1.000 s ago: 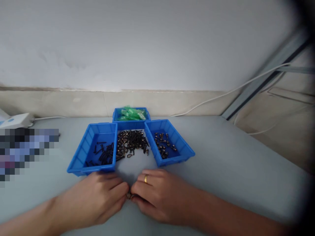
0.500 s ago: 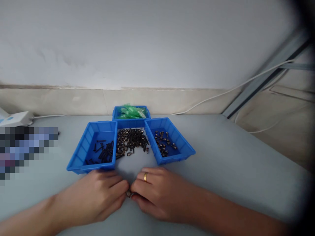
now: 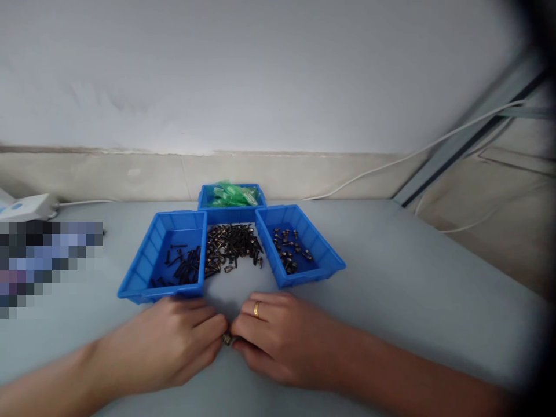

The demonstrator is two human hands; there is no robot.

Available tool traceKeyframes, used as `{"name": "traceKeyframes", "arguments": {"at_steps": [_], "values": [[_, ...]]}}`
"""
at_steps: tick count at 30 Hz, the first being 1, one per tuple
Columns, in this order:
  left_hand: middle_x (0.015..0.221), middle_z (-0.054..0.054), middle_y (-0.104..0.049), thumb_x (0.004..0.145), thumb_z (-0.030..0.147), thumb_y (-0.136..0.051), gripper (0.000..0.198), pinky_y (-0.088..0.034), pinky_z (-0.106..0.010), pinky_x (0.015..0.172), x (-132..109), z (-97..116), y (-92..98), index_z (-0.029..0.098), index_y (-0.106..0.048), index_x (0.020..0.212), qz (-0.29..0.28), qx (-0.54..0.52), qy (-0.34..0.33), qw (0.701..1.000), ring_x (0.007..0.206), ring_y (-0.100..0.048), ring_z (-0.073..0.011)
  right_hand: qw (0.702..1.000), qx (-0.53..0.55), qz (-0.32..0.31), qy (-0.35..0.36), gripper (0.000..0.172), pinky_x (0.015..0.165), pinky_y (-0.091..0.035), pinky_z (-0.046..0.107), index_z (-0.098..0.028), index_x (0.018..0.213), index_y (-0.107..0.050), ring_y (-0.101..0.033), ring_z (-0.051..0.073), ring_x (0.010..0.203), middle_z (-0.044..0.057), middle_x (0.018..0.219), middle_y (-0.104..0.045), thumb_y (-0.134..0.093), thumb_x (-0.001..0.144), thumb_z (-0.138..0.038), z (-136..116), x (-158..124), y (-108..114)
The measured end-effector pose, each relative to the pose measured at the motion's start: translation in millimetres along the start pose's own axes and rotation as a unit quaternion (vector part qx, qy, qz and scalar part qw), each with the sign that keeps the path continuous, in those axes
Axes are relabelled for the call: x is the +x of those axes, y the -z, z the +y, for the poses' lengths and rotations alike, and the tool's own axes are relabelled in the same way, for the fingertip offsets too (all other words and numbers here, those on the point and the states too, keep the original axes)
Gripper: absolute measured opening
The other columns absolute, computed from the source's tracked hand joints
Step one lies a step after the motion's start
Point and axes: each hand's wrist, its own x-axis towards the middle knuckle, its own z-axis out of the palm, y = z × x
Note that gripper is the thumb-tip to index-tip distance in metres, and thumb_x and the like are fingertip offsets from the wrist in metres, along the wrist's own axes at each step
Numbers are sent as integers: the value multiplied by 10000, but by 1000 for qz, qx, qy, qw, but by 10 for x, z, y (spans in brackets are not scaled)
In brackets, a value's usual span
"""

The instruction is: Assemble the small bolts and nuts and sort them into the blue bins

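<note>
Small metal fitting (image 3: pixel 226 338), mostly hidden, sits where the left hand (image 3: pixel 182 341) and right hand (image 3: pixel 282 341) nearly meet, both hands closed narrowly on it over the worktop (image 3: pixel 391 272). Beyond them, a mixed pile (image 3: pixel 234 243) of dark screws and metal pieces lies between the left blue tray (image 3: pixel 141 255) and right blue tray (image 3: pixel 319 246), both partly filled. Farther back, a third blue tray (image 3: pixel 230 216) holds green plastic bags (image 3: pixel 230 195).

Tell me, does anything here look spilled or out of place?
The heap of screws lies loose on the table between the left bin and right bin, while similar pieces sit inside both. It may be deliberate. At far left, a blocky patch hides something.
</note>
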Motion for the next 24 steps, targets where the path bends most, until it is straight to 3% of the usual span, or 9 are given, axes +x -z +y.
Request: {"name": "traceKeyframes", "arguments": {"at_steps": [24], "values": [[653,-11,-534,973,154,-272,339,-354,-282,496,6,15,25,164,-507,729,-8,-7,6,1000,552,-497,-154,1000,4,-8,3,172,706,-414,278,-132,824,-586,-510,169,688,29,725,-584,-470,927,-205,-3,5,20]]}}
